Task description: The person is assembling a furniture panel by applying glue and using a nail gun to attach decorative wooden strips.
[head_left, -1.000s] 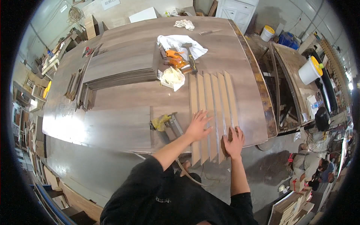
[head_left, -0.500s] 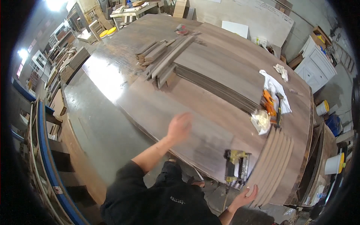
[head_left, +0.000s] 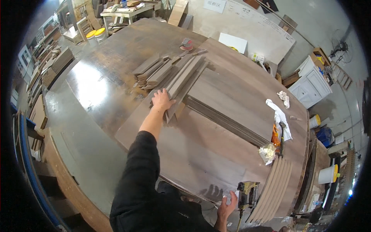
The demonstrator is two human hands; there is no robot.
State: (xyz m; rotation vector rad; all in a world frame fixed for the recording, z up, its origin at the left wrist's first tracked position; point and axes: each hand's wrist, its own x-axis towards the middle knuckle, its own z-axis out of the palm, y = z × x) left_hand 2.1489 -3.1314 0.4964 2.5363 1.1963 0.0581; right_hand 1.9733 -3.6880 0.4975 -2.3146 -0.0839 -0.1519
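My left hand (head_left: 162, 101) reaches forward onto a pile of long brown wooden strips (head_left: 186, 79). Its fingers are spread over the near ends of the strips, touching them; the underside of the hand is hidden. Close to the table's front edge, my right hand (head_left: 226, 208) is open and holds nothing, with its fingers apart. Just right of it lies a black and yellow nail gun (head_left: 247, 193) with a hose. Several curved wooden slats (head_left: 272, 191) sit side by side beyond the nail gun. A stack of wide brown panels (head_left: 232, 102) lies right of the strips.
Shorter wood pieces (head_left: 154, 73) and a red sander (head_left: 186, 44) lie farther back on the large table (head_left: 127, 42). On its right are a white cloth (head_left: 284, 123), a hammer (head_left: 282, 137), an orange tool (head_left: 275, 136) and an open packet (head_left: 267, 154). A white cabinet (head_left: 310, 85) stands beyond.
My left hand has moved forward and left onto the strips. My right hand has left the curved slats and moved left of the nail gun. The whole view has shifted.
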